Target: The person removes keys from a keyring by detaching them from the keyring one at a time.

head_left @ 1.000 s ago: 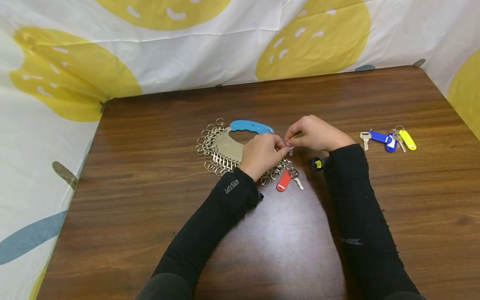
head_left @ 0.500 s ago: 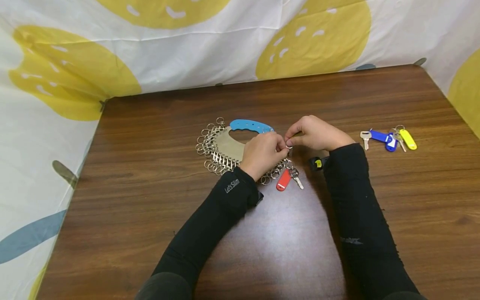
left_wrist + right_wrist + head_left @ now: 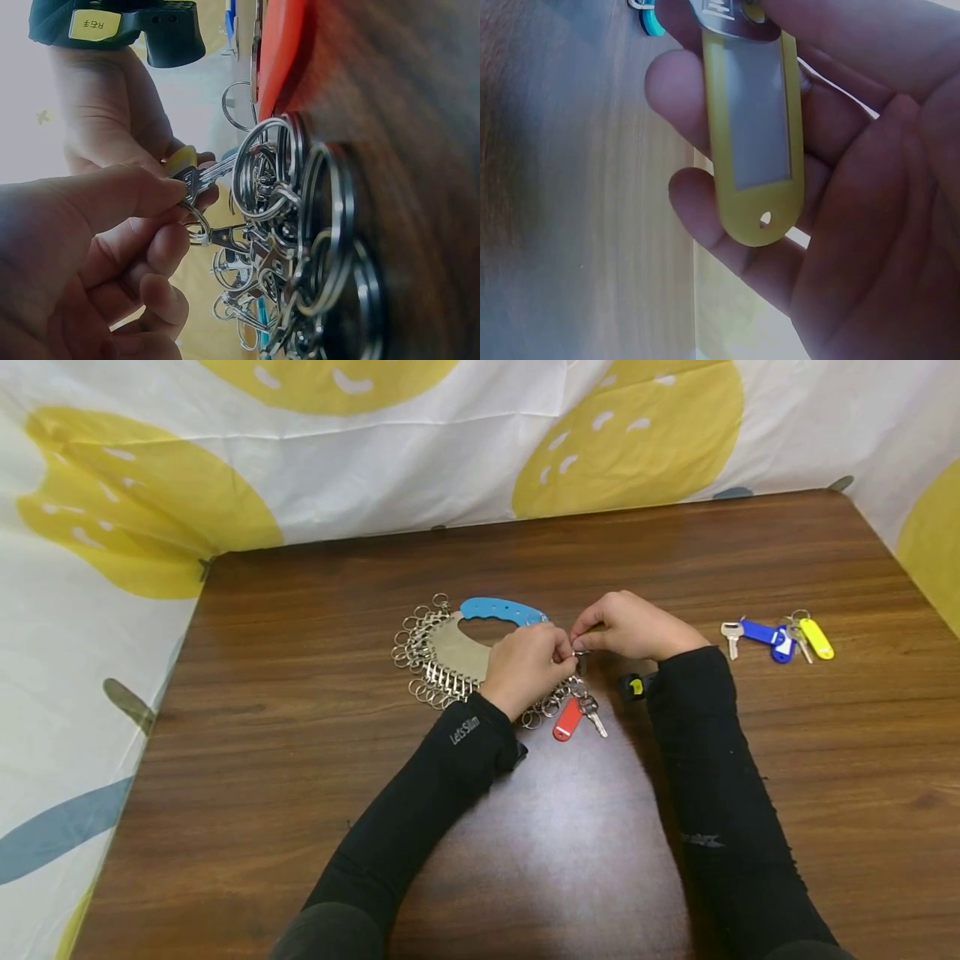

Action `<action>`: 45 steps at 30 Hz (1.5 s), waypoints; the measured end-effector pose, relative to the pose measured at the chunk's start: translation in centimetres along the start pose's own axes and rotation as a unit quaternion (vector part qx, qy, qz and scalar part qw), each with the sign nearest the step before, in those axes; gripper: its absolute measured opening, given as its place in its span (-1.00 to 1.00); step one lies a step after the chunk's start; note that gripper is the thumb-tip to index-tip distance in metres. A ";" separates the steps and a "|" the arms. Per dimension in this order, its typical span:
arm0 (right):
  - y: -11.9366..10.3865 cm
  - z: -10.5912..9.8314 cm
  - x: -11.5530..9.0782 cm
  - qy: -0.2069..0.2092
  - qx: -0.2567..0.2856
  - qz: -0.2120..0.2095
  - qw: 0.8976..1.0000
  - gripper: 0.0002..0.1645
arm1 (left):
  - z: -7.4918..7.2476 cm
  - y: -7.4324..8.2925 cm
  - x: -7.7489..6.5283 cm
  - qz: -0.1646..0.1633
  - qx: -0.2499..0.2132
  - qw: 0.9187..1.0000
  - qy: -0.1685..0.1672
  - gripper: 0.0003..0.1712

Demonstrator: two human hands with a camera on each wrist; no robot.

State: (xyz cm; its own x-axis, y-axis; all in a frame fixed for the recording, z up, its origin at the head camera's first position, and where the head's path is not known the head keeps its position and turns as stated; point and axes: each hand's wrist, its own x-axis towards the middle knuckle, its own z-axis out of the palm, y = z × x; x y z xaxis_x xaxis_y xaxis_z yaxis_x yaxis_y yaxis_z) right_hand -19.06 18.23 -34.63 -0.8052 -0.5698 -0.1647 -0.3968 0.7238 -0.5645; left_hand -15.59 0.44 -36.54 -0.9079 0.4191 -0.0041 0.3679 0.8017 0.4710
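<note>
In the head view, a curved metal key holder with a blue handle lies on the table, its lower edge lined with clips and split rings. My left hand pinches a split ring over its right side. A key sits at that ring, against my left thumb tip. My right hand holds a yellow key tag with the key's head at its upper end. Just below my hands, a red key tag and a key lie beside the holder's rings.
Farther right on the wooden table lie blue key tags, a bright yellow key tag and loose-looking keys. A patterned white and yellow cloth hangs behind the table.
Both hands stay nearly in place, with small finger movements. The small metal piece between their fingertips has turned. The holder and the other tags lie as before.
</note>
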 end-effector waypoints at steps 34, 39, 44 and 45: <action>1.5 -0.7 -0.7 0.003 -0.042 0.060 0.997 -0.89 | 0.1 -0.1 0.0 0.000 -0.001 1.000 0.003 -0.94; 1.8 -0.9 -1.1 0.019 -0.024 0.060 0.998 -0.87 | 0.0 0.0 0.0 -0.005 -0.002 1.000 0.001 -0.94; 1.7 -1.0 -1.3 0.065 0.032 0.036 0.997 -0.80 | -0.1 0.1 0.0 -0.007 -0.002 1.000 0.000 -0.93; 1.6 -1.0 -1.3 0.077 0.042 0.032 0.996 -0.79 | -0.1 0.1 0.0 -0.008 -0.004 1.000 0.002 -0.93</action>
State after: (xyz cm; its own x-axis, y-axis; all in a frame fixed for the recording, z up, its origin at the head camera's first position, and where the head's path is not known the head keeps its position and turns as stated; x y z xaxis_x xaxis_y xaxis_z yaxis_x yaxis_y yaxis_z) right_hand -19.08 20.56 -34.49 -0.8887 -0.4515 -0.0799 -0.3092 0.7188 -0.6227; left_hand -15.62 0.48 -36.43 -0.9141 0.4054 -0.0086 0.3525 0.8049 0.4774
